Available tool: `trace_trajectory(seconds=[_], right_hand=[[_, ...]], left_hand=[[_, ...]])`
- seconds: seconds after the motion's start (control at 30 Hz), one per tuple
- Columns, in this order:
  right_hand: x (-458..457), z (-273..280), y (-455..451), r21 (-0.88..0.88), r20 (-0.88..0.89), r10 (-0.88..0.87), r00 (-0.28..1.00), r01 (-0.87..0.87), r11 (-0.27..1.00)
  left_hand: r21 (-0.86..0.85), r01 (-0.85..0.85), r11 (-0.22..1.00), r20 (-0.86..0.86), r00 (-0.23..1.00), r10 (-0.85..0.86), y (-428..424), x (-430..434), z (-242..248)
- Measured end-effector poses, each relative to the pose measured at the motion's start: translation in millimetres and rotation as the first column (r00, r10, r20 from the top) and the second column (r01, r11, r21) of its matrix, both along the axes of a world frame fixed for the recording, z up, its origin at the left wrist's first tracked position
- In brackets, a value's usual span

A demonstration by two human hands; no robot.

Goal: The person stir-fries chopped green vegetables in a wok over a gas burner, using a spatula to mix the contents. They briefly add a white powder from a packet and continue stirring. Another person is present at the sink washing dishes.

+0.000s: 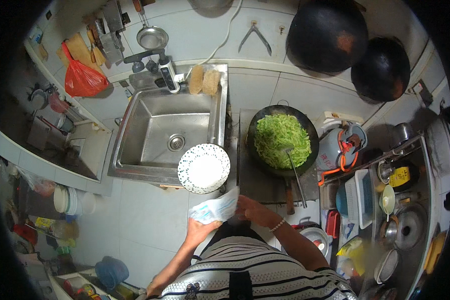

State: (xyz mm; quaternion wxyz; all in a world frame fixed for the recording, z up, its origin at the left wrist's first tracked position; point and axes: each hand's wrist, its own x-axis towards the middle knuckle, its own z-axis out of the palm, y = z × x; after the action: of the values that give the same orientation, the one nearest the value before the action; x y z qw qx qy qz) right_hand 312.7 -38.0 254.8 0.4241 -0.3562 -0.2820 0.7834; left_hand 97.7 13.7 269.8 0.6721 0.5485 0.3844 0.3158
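Observation:
Low in front of my body, my left hand (203,229) grips a white and blue plastic bag (214,208). My right hand (249,208) is at the bag's right edge; its fingers are partly hidden, so its hold is unclear. Just beyond the bag, a white plate with dark and green specks (204,168) rests on the near right corner of the stainless steel sink (161,150). To the right, a black wok (313,150) on the stove holds shredded green vegetable (281,135). A metal ladle or spatula (297,176) stands in it, its handle over the near rim.
A gas cylinder (329,148) with an orange hose is right of the stove (262,189). Farther right, a shelf (416,210) holds bowls, lids and a bottle. Two loofah sponges (203,80) lie behind the sink. The wok's wooden handle (290,197) points towards me.

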Motion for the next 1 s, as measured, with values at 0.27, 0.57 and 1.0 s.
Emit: trace_trajectory(seconds=[0.27, 0.57, 1.0], right_hand=[[32.2, 17.5, -31.5, 0.283, 0.422, -0.388, 0.819, 0.287, 0.915], [98.2, 12.2, -75.5, 0.232, 0.511, -0.609, 0.607, 0.584, 0.778], [280.8, 32.4, -55.9, 0.477, 0.681, -0.716, 0.156, 0.648, 0.594]], left_hand=[[0.094, 0.459, 0.884, -0.067, 0.888, -0.454, 34.4, 70.3, -3.0], [-0.191, 0.665, 0.722, 0.304, 0.739, -0.601, 11.6, 187.6, -29.2], [-0.762, -0.059, 0.645, -0.295, 0.918, -0.265, -98.4, 348.3, -152.6]])
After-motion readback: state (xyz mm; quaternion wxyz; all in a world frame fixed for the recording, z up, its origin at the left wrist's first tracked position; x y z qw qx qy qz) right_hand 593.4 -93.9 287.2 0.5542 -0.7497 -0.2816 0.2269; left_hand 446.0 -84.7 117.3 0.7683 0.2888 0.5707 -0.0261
